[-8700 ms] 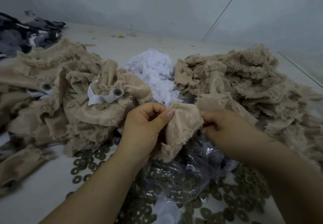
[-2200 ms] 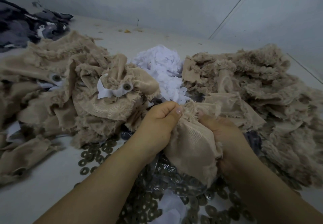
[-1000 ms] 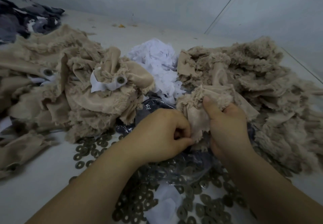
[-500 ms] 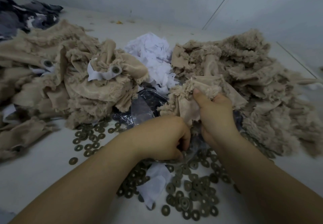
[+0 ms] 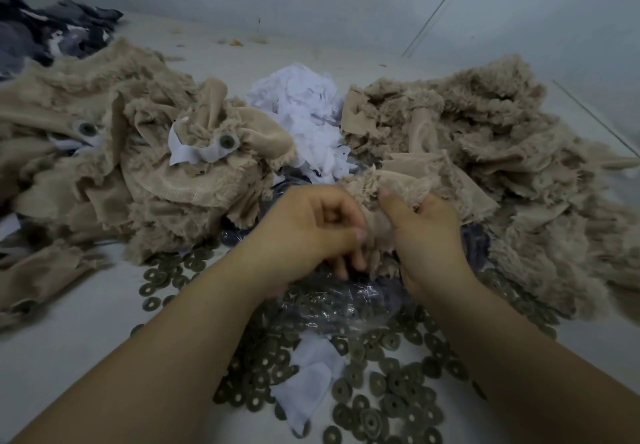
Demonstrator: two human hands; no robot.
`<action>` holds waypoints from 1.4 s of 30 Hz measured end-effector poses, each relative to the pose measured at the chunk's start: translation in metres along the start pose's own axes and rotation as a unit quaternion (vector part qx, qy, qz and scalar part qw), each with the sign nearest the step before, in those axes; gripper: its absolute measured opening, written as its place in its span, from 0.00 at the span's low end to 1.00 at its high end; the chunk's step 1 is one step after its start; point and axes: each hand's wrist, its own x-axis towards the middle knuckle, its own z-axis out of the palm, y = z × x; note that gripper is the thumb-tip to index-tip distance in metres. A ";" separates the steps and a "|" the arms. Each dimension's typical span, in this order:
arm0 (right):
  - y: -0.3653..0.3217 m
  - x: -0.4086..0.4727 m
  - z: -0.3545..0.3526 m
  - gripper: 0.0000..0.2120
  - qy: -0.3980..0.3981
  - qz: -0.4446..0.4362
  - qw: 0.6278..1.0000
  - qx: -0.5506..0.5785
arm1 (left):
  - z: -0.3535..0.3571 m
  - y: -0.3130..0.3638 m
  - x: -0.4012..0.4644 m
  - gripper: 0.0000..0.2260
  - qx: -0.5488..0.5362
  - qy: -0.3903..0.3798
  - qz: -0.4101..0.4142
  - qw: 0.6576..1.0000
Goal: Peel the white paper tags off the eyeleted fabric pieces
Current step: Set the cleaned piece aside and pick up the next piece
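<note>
My right hand (image 5: 427, 236) grips a beige fuzzy fabric piece (image 5: 391, 185), thumb up against its frayed edge. My left hand (image 5: 311, 232) is blurred, its fingers curled against the lower part of the same piece; what it pinches is hidden. On the left pile (image 5: 104, 153) lies a fabric piece with a white paper tag (image 5: 194, 151) and a metal eyelet (image 5: 227, 140). A second eyelet (image 5: 87, 128) shows further left. A heap of white paper tags (image 5: 304, 114) sits in the middle at the back.
A pile of beige fabric (image 5: 502, 166) fills the right. Several loose metal eyelet rings (image 5: 381, 384) and a clear plastic bag (image 5: 332, 308) lie under my hands, with a white paper scrap (image 5: 308, 384) on them. Dark patterned cloth (image 5: 45, 35) lies far left. Walls rise behind.
My left hand has risen from the eyelet rings to the lower edge of the fabric piece. My right hand has kept its hold on the piece.
</note>
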 end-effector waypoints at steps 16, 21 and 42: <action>0.003 -0.004 0.004 0.11 -0.022 -0.028 0.997 -0.062 | 0.005 -0.005 0.008 0.06 -0.230 0.208 -0.037 0.950; 0.000 -0.009 0.006 0.14 -0.023 -0.077 0.988 -0.129 | 0.019 -0.011 0.002 0.06 0.193 0.267 0.213 0.920; 0.000 -0.010 0.003 0.09 -0.052 0.035 0.998 0.006 | 0.009 -0.016 0.010 0.05 0.233 0.236 0.149 0.931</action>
